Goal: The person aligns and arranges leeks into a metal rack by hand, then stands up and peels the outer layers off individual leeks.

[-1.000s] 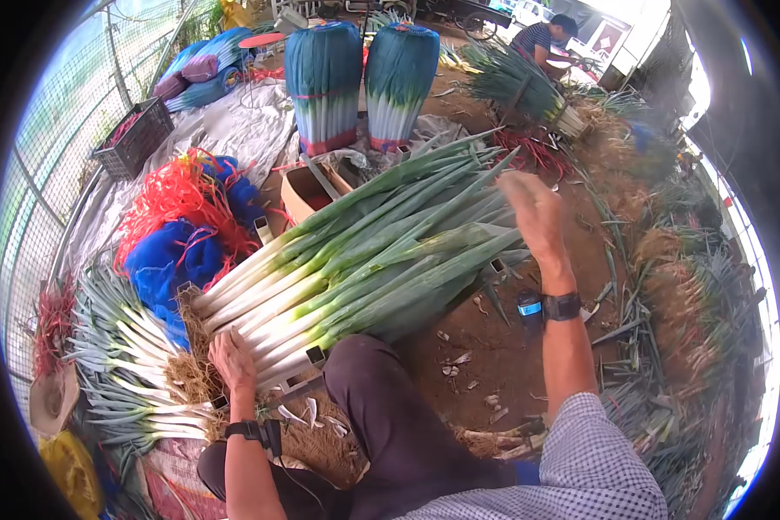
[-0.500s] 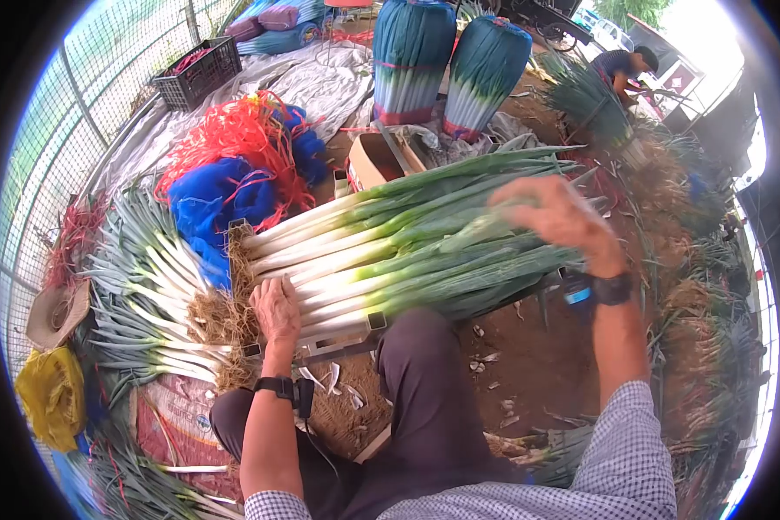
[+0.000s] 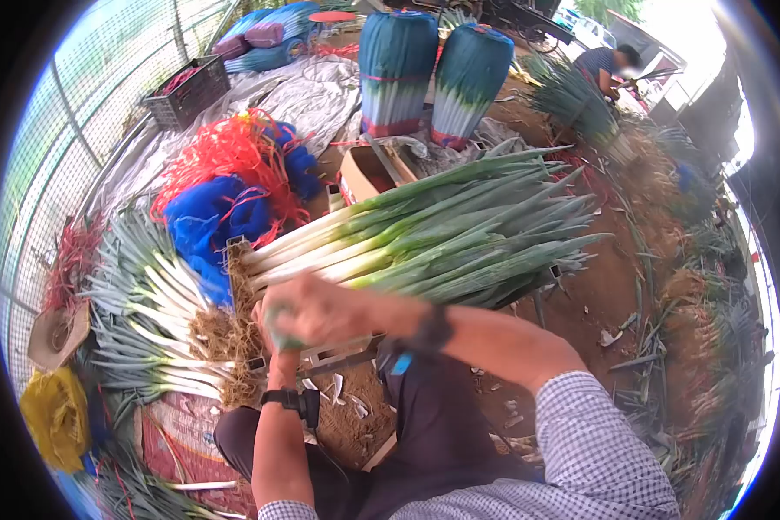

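The bunch of green onions [image 3: 416,238] lay across a metal frame [image 3: 320,355] on the dirt floor, long axis running from lower left to upper right: white stems and roots toward the left, green tips fanned out to the right. Right hand [image 3: 320,314] was crossed over to the root end, blurred, curled around something green there. Left hand [image 3: 277,342] was mostly hidden behind it, so couldn't tell its grip. More loose green onions [image 3: 138,321] sat just left, red and blue netting [image 3: 225,186] behind, two wrapped upright bundles [image 3: 433,74] farther back.
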A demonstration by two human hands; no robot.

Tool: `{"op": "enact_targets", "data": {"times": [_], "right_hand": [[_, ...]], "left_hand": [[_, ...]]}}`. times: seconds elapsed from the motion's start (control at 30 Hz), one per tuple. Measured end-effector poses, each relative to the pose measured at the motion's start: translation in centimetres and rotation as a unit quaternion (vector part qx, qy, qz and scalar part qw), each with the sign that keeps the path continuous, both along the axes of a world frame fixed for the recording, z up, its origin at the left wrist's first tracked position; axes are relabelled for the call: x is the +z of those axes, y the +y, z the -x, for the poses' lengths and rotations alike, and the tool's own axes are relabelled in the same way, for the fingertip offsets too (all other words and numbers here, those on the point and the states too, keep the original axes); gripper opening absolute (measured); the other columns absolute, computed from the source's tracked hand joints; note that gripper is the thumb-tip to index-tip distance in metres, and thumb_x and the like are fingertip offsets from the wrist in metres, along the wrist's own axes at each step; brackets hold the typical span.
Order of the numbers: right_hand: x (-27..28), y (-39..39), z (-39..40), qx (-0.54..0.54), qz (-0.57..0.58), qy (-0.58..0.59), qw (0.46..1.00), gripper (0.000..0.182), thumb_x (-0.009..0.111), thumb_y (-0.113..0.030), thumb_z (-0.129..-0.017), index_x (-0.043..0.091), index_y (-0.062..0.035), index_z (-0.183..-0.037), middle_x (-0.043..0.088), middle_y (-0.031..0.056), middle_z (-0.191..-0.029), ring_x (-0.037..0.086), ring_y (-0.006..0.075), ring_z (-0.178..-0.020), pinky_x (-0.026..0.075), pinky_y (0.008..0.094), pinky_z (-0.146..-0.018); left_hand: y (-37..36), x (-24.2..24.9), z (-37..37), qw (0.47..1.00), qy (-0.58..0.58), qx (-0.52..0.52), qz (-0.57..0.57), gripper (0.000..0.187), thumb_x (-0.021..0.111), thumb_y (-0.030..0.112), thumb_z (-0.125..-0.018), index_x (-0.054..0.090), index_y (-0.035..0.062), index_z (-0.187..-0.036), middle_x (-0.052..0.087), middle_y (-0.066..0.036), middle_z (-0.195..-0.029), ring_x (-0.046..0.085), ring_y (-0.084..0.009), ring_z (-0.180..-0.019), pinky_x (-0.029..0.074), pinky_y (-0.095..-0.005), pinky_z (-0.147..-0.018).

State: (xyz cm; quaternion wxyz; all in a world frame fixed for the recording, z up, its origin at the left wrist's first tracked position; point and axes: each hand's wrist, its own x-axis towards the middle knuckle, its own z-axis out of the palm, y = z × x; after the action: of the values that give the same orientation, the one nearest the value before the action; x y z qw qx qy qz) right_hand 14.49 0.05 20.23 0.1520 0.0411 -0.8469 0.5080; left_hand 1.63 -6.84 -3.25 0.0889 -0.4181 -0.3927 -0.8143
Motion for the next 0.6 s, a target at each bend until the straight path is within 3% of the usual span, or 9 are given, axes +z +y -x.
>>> {"op": "enact_targets", "data": {"times": [0.03, 0.07, 0.1, 0.17, 0.23, 0.3, 0.5, 0.57, 0.6], "right_hand": [[1.2, 2.4, -0.7, -0.048, -0.040, 0.051, 0.997, 0.011, 0.066, -0.013, -0.090, 0.067, -0.0032, -0.096, 0.068, 0.0092, -0.086, 0.064, 0.0208, -0.076, 0.052, 0.0372, -0.073], [5.4, 3.7, -3.2, -0.136, -0.020, 0.028, 0.990, 0.013, 0.068, -0.016, -0.092, 0.069, -0.0043, -0.097, 0.070, 0.0065, -0.087, 0.063, 0.0161, -0.075, 0.052, 0.0330, -0.070], [9.4, 4.9, -6.3, -0.233, -0.106, -0.012, 0.967, 0.018, 0.065, -0.020, -0.092, 0.068, -0.0036, -0.100, 0.069, 0.0116, -0.091, 0.067, 0.0253, -0.082, 0.053, 0.0370, -0.077], [13.2, 7.4, -12.9, -0.371, -0.119, 0.012, 0.921, 0.017, 0.064, -0.020, -0.096, 0.069, -0.0051, -0.104, 0.068, 0.0109, -0.099, 0.067, 0.0224, -0.088, 0.053, 0.0349, -0.080], [16.4, 7.8, -21.6, -0.553, -0.327, 0.037, 0.765, 0.018, 0.064, -0.021, -0.099, 0.070, -0.0071, -0.110, 0.069, 0.0088, -0.102, 0.067, 0.0189, -0.092, 0.053, 0.0340, -0.080], [17.7, 7.4, -31.8, -0.685, -0.385, 0.061, 0.615, 0.017, 0.063, -0.020, -0.099, 0.071, -0.0079, -0.110, 0.070, 0.0079, -0.103, 0.068, 0.0181, -0.093, 0.053, 0.0344, -0.079], [3.0, -0.8, -56.0, -0.874, -0.055, 0.197, 0.441, 0.012, 0.061, -0.013, -0.093, 0.072, -0.0065, -0.095, 0.073, 0.0093, -0.096, 0.070, 0.0231, -0.086, 0.056, 0.0394, -0.072], [-5.9, -3.5, -56.9, -0.864, 0.073, 0.195, 0.458, 0.012, 0.061, -0.010, -0.091, 0.072, -0.0060, -0.090, 0.074, 0.0098, -0.093, 0.071, 0.0248, -0.084, 0.057, 0.0410, -0.069], [-9.7, -3.9, -55.3, -0.837, 0.111, 0.162, 0.511, 0.013, 0.061, -0.009, -0.090, 0.073, -0.0058, -0.087, 0.074, 0.0100, -0.092, 0.071, 0.0256, -0.083, 0.057, 0.0419, -0.068]], "left_hand": [[-1.1, 1.8, 0.0, 0.942, -0.010, 0.112, 0.315, 0.023, 0.055, 0.024, -0.101, 0.063, 0.0066, -0.088, 0.063, -0.014, -0.091, 0.057, -0.0352, -0.091, 0.043, -0.0466, -0.090], [-2.1, 3.6, 0.0, 0.763, 0.087, 0.179, 0.615, 0.023, 0.055, 0.023, -0.101, 0.063, 0.0070, -0.088, 0.064, -0.014, -0.090, 0.058, -0.0350, -0.092, 0.044, -0.0463, -0.091], [-2.2, 3.7, 0.2, 0.774, 0.123, 0.201, 0.588, 0.024, 0.054, 0.024, -0.102, 0.064, 0.0059, -0.089, 0.064, -0.015, -0.092, 0.059, -0.0358, -0.092, 0.043, -0.0466, -0.091], [-2.2, 3.5, 0.3, 0.791, 0.195, 0.237, 0.529, 0.028, 0.052, 0.026, -0.103, 0.066, 0.0037, -0.091, 0.065, -0.018, -0.094, 0.059, -0.0372, -0.092, 0.043, -0.0473, -0.092], [-2.2, 3.3, 0.4, 0.791, 0.197, 0.234, 0.529, 0.027, 0.054, 0.026, -0.102, 0.065, 0.0046, -0.089, 0.065, -0.016, -0.092, 0.059, -0.0359, -0.093, 0.043, -0.0474, -0.091], [-2.0, 2.9, 0.5, 0.788, 0.198, 0.248, 0.528, 0.025, 0.057, 0.025, -0.101, 0.065, 0.0062, -0.087, 0.065, -0.014, -0.090, 0.059, -0.0347, -0.092, 0.043, -0.0466, -0.091], [-1.9, 3.3, 0.2, 0.797, 0.187, 0.251, 0.517, 0.027, 0.058, 0.024, -0.101, 0.061, 0.0067, -0.080, 0.063, -0.013, -0.089, 0.057, -0.0346, -0.091, 0.043, -0.0457, -0.090], [-1.7, 2.5, 0.7, 0.808, 0.201, 0.275, 0.481, 0.025, 0.060, 0.020, -0.096, 0.057, 0.0061, -0.075, 0.059, -0.014, -0.082, 0.056, -0.0343, -0.084, 0.043, -0.0462, -0.081], [-1.6, 0.4, 1.9, 0.856, 0.148, 0.188, 0.458, 0.024, 0.061, 0.018, -0.093, 0.054, 0.0059, -0.073, 0.057, -0.014, -0.079, 0.054, -0.0344, -0.080, 0.042, -0.0468, -0.077]]}}
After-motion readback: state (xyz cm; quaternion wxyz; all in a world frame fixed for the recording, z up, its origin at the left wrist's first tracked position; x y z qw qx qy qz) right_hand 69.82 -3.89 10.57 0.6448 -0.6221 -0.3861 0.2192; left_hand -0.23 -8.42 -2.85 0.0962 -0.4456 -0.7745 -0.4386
